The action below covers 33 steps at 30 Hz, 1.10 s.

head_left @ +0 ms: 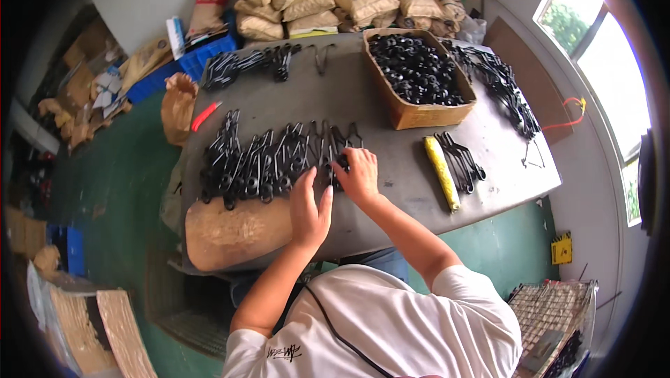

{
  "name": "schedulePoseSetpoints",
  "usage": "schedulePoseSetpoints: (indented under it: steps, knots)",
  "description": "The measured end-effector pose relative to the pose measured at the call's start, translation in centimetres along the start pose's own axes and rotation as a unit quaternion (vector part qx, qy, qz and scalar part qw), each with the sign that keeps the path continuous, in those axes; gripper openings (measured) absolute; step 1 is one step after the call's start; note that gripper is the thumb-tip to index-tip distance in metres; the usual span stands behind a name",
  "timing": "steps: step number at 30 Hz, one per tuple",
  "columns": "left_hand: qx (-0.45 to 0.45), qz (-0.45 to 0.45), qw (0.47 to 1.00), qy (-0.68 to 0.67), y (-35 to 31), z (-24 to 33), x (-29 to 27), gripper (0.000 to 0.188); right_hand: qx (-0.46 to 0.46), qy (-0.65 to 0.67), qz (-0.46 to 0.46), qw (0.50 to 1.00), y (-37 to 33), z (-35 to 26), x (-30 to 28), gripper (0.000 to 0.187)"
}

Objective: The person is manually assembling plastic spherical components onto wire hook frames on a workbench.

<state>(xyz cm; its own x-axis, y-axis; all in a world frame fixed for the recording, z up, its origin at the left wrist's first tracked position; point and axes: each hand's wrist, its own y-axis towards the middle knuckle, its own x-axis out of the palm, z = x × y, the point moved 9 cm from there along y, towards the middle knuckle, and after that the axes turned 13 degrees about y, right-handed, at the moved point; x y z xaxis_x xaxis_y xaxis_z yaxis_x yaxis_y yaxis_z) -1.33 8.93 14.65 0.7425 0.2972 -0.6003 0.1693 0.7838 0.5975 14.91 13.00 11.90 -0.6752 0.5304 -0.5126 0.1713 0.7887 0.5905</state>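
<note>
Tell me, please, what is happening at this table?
A person is busy at the right end of a row of slim dark parts on a grey table. The right hand touches some; the left hand is close, its contact unclear. Farther back stands a cardboard box of black pieces; a long yellow object lies to the right.

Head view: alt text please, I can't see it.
A person's left hand and right hand are at the right end of a row of slender, shiny black parts on a grey table. Beyond the hands, an open brown cardboard box holds black pieces.
</note>
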Motion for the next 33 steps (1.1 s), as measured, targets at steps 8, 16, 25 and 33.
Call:
schedulePoseSetpoints:
  steps: [8, 16, 25, 33]
  knots:
    - [0.098, -0.071, 0.992, 0.043, -5.1, 0.4, 1.0, 0.056, -0.033, -0.062, 0.044, 0.997, -0.1, 4.0, -10.1, 0.032]
    - [0.106, -0.125, 0.986, 0.009, -7.3, 0.0, 3.1, 0.057, 0.332, -0.27, -0.049, 0.903, -3.4, 26.8, -27.0, 0.057]
    - [0.113, -0.131, 0.985, -0.018, -7.3, 1.1, 3.8, 0.057, 0.284, -0.252, -0.138, 0.915, -1.7, 25.4, -26.7, 0.051]
    - [0.18, -0.175, 0.967, -0.05, -6.8, 4.3, 5.0, 0.057, 0.272, -0.105, -0.084, 0.953, -4.7, 12.6, -17.2, 0.049]
